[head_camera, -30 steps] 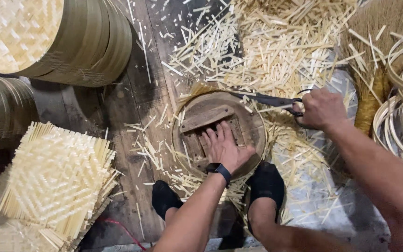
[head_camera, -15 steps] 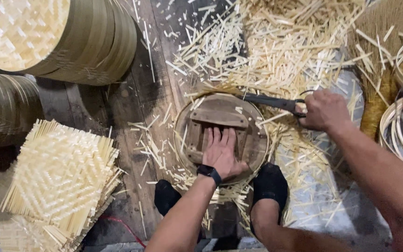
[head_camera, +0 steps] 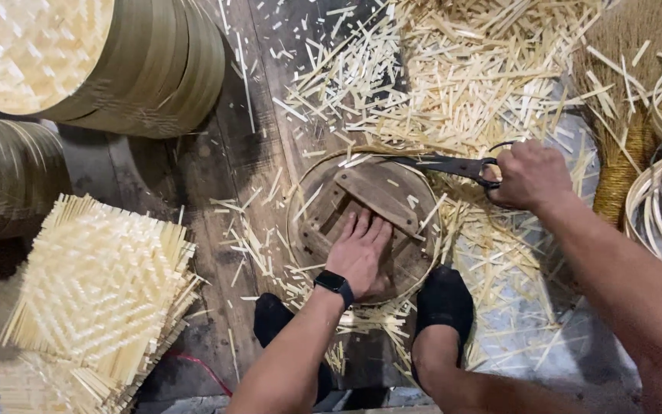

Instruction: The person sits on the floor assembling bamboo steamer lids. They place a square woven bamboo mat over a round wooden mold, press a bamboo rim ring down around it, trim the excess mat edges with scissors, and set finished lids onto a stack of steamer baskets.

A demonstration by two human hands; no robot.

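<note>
The left hand (head_camera: 362,257) lies flat, fingers spread, on a round wooden form (head_camera: 365,218) resting on the floor between the person's feet, pressing it down. The right hand (head_camera: 532,175) is closed around the handles of dark shears (head_camera: 446,164), whose blades reach along the form's upper rim. Cut bamboo strips (head_camera: 453,69) litter the floor beyond, and a stack of woven mats (head_camera: 93,291) sits to the left.

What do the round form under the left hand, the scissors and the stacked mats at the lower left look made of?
Round form: dark, worn wood with visible planks, rimmed by a pale strip, likely bamboo. Scissors: dark, dull metal, blades and loop handles alike, in the right hand. Stacked mats: pale woven bamboo-like strips with loose ends. Left hand lies flat on the form.
</note>
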